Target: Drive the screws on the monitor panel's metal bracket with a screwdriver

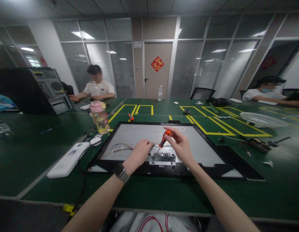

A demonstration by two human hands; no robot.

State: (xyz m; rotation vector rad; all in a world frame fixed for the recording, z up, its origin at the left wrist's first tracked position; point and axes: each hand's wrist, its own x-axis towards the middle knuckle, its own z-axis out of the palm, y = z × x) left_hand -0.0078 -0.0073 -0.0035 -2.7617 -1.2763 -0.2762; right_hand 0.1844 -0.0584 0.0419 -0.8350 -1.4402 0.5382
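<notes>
A flat display panel (202,146) with a black frame and a grey back lies in front of me on the green table. Near its lower middle sits a metal bracket (167,158). My right hand (179,141) grips an orange and black screwdriver (164,138), held at a tilt with its tip down at the left part of the bracket. My left hand (139,153) rests at the bracket's left edge, fingers pointing toward it; whether they pinch anything is hidden. Thin wires (117,146) run across the panel left of that hand.
A white power bank-like device (68,160) and a pink-lidded bottle (99,117) stand left of the panel. A computer tower (33,90) is at far left. To the right lie a black slab (238,161) and a brown-black tool (259,144). Two people (98,85) sit across the table.
</notes>
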